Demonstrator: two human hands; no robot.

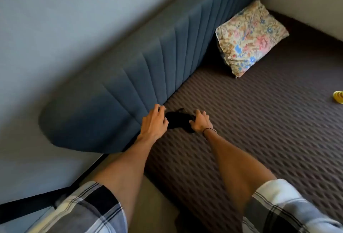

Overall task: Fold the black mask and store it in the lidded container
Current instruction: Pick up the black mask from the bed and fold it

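Observation:
The black mask [177, 121] lies crumpled on the brown patterned mattress [250, 130], close to the blue padded headboard. My left hand [155, 121] rests at the mask's left edge with its fingers curled onto the fabric. On the right end, my right hand [200, 121] grips the fabric with bent fingers. A thin ear loop sticks up at the mask's far side. No lidded container shows in the view.
The blue ribbed headboard [148, 61] runs diagonally along the mattress's left side. A floral pillow [250, 37] leans at the far corner. Part of a yellow object [338, 97] shows at the right edge. A pale wall [55, 19] stands behind the headboard.

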